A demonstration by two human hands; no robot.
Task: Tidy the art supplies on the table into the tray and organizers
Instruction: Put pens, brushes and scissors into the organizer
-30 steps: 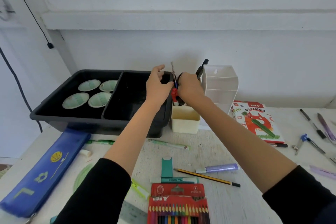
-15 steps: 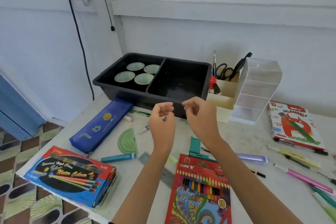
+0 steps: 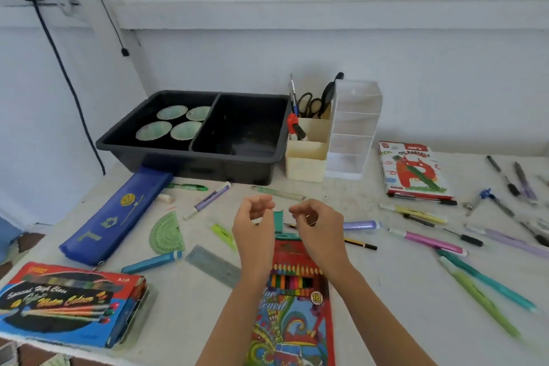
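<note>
You are pausing between picks, both hands empty.
At the left, the pencil case is lying with its long axis running near-left to far-right, its far end pointing at the tray. Your left hand and right hand are hanging loosely curled, gripping nothing, over the pencil box, which is lying lengthwise near to far. Next, you are likely choosing one item to carry far to the tray or the organizer; a pink pen is waiting at the right.

The coloured pencil box runs off the bottom edge, its left side hidden behind the left forearm. The pens at the far right are smeared by blur. The watercolour box is clipped by the left edge.
</note>
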